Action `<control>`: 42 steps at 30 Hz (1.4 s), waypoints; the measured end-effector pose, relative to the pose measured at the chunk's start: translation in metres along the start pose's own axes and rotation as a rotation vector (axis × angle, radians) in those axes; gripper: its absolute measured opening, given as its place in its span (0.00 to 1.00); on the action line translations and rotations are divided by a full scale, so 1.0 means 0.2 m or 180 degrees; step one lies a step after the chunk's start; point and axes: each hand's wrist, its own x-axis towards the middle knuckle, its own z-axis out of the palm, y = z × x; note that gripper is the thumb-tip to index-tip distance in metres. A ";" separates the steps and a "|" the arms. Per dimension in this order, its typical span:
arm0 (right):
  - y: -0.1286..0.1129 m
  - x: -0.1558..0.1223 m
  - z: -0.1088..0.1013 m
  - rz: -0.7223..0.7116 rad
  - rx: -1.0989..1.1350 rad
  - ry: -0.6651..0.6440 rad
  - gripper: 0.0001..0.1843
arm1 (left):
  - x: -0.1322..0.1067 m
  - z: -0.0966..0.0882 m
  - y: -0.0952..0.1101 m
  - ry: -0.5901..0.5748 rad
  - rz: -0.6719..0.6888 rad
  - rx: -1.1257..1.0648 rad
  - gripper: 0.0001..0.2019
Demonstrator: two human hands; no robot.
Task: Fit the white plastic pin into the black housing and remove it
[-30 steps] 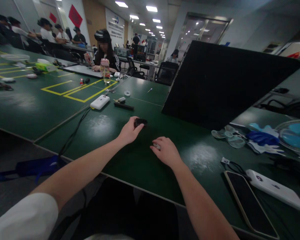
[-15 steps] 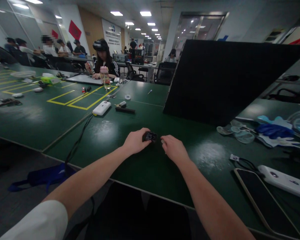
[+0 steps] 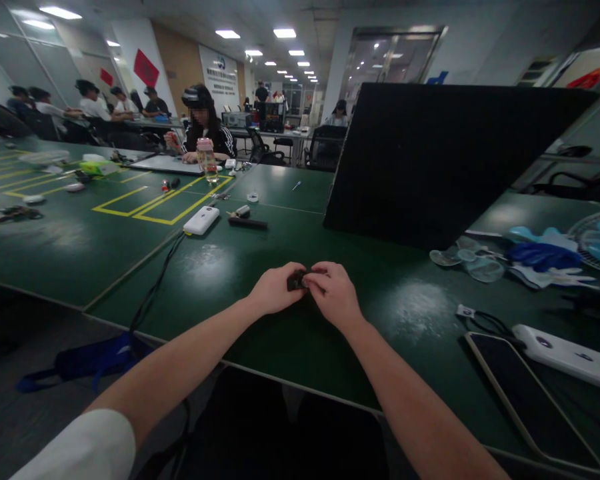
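Over the green table [image 3: 260, 340], my left hand [image 3: 274, 289] is closed around a small black part [image 3: 295, 280] with a hollow-looking, detailed side. The fingers of my right hand [image 3: 335, 293] are pinched together against the right end of that part. A tiny pale spot shows at those fingertips, too small to name. Both hands meet in front of me, and the fingers cover much of the black part. Beyond them lies a flat black bar [image 3: 249, 223], with a small silver cylindrical piece [image 3: 242, 211] beside it.
A large black panel [image 3: 440, 160] leans at the right rear. Clear fan blades [image 3: 483, 268], blue and white gloves [image 3: 545, 257], a phone [image 3: 530, 400] and a white power bank [image 3: 570, 357] lie right. Another white power bank [image 3: 201, 220] with a cord sits left. A person [image 3: 205, 130] works opposite.
My right hand has moved left to the black part and its fingertips now touch it. My left hand still holds the part. The view has shifted slightly.
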 end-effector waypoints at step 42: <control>0.03 -0.04 -0.05 0.1466 0.2392 -0.0093 0.14 | 0.01 0.00 0.00 -0.0069 -0.0426 -0.0805 0.23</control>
